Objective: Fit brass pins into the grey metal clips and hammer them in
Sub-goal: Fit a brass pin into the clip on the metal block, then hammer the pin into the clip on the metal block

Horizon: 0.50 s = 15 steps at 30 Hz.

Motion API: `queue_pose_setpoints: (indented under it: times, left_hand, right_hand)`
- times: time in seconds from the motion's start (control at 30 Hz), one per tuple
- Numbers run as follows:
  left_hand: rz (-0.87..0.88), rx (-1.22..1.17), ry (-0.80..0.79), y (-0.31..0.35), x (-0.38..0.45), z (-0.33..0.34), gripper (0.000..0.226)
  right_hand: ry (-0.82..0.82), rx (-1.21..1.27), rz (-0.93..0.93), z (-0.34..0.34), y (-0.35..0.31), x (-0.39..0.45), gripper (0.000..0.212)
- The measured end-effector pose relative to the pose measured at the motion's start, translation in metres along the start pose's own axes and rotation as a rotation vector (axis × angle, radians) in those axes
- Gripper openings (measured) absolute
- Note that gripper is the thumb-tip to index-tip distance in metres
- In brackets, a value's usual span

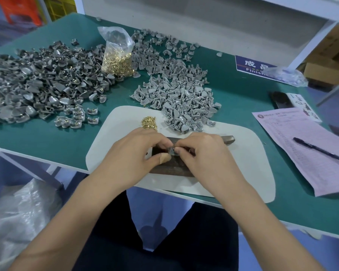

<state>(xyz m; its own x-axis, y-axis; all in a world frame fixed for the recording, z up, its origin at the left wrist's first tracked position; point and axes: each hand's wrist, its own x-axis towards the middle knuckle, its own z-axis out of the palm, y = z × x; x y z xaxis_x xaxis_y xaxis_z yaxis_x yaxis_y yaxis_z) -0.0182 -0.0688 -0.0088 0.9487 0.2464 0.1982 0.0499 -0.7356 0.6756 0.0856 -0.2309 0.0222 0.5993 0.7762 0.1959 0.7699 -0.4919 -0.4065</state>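
Fingertips of the left hand (143,151) and right hand (202,153) meet, pinching one grey clip (172,151) between them. Seat the pin squarely before hammering; the pin itself cannot be made out.

Bare forearms; plaster (165,158) on left thumb; dark trousers (164,241).

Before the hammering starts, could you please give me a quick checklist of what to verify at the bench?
1. Grey clip pinched by left hand and right hand: ok.
2. Clip over the dark metal block: ok.
3. Brass pin seated in clip: cannot tell, fingers hide it.
4. Loose brass pins close by on the white mat: ok.
5. Hammer in hand: not ok, both hands busy.
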Motion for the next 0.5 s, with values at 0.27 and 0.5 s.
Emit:
queue_pose_setpoints:
  times: [0.27,0.5]
  left_hand:
    - [-0.051,0.039,0.126,0.003,0.001,0.015,0.007]
    - [-0.109,0.138,0.172,0.005,0.003,0.014,0.009]
  right_hand:
    - [-0.023,-0.145,0.05,-0.001,-0.014,-0.004,0.022]
    - [0.021,-0.118,-0.022,0.004,-0.01,-0.006,0.015]
